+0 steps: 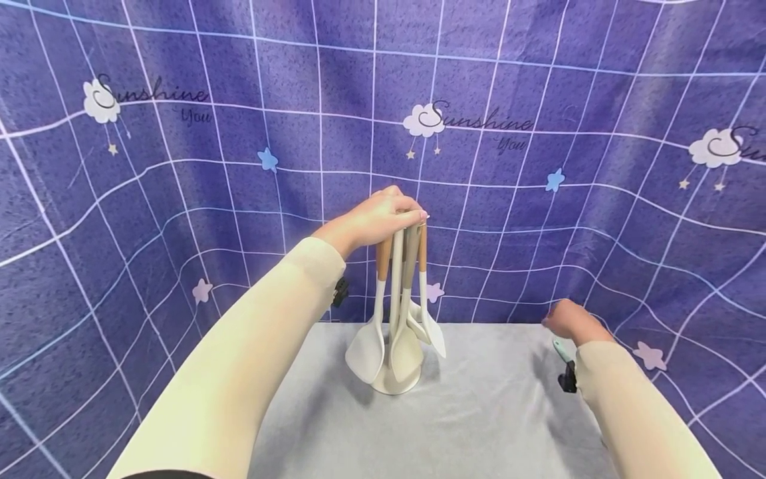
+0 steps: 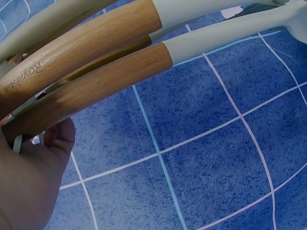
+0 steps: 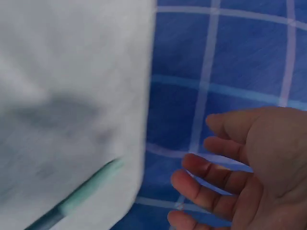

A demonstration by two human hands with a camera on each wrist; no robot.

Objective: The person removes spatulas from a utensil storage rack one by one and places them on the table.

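Note:
My left hand (image 1: 385,216) is over the top of a utensil stand, its fingers gripping the top where the tools hang. The stand's round cream base (image 1: 397,384) rests on the table. Around it hang a white turner (image 1: 365,356) with a wooden handle, a beige spoon-like tool (image 1: 407,352) and a white spatula (image 1: 435,336). In the left wrist view, wooden handles (image 2: 115,88) run past the hand. My right hand (image 1: 574,320) hovers over the table's back right, fingers loosely bent with nothing in them. Near it lies a slim thing with a pale green end (image 3: 93,189), dark further along.
A grey-white cloth covers the table (image 1: 479,412). Behind and beside it hangs a purple-blue curtain (image 1: 467,66) with a grid, clouds and stars. Black wrist cameras sit on both sleeves, the right camera (image 1: 567,378) close above the table.

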